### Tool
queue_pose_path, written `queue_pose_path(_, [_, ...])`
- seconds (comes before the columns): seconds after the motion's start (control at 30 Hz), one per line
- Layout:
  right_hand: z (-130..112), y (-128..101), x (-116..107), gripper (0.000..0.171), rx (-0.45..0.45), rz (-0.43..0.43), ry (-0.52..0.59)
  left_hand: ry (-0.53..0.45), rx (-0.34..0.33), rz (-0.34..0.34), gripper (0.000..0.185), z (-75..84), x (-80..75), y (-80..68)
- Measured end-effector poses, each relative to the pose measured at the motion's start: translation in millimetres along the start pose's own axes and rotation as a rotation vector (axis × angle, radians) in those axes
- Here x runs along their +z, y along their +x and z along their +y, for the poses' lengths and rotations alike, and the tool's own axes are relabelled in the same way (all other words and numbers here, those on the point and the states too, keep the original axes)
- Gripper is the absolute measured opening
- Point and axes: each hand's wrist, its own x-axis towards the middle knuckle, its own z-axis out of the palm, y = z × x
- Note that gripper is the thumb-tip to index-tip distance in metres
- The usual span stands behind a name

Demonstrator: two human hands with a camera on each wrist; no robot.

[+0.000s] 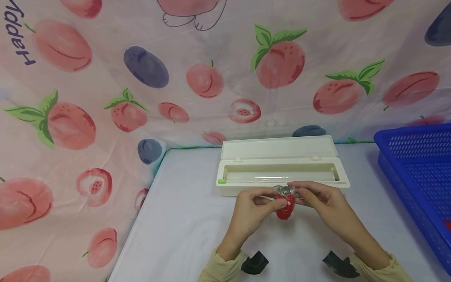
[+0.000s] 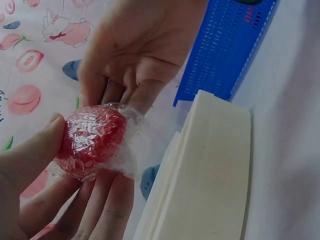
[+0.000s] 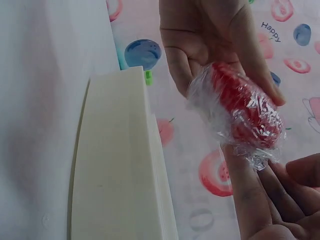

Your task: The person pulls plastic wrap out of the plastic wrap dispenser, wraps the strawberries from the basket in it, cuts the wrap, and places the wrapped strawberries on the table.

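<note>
A red strawberry wrapped in clear cling film is held just above the white table, in front of the dispenser box. My left hand holds it with the thumb on top and the fingers underneath. My right hand pinches the bunched film at the strawberry's leafy end. In the left wrist view the right hand faces the camera behind the fruit. In the right wrist view the left hand cups the fruit from above.
A white cling-film dispenser box lies open right behind my hands, with its lid tipped back. A blue perforated basket stands at the right. A peach-print cloth covers the back and left.
</note>
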Motion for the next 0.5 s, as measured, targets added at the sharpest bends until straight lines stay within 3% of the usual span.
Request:
queue_pose_path(0.2, [-4.7,-3.4,1.9,0.040,0.033,0.007,0.005,-0.002,-0.025,0.051,0.030,-0.6,-0.7,1.3])
queue_pose_path(0.4, [-3.1,-4.4,4.0,0.043,-0.031,0.009,0.020,-0.040,-0.035,-0.010,0.039,0.6,-0.4,1.2])
queue_pose_path(0.5, [-3.0,-4.5,5.4,0.042,-0.060,0.026,0.002,-0.037,-0.008,-0.031,0.036,0.3,-1.1,0.5])
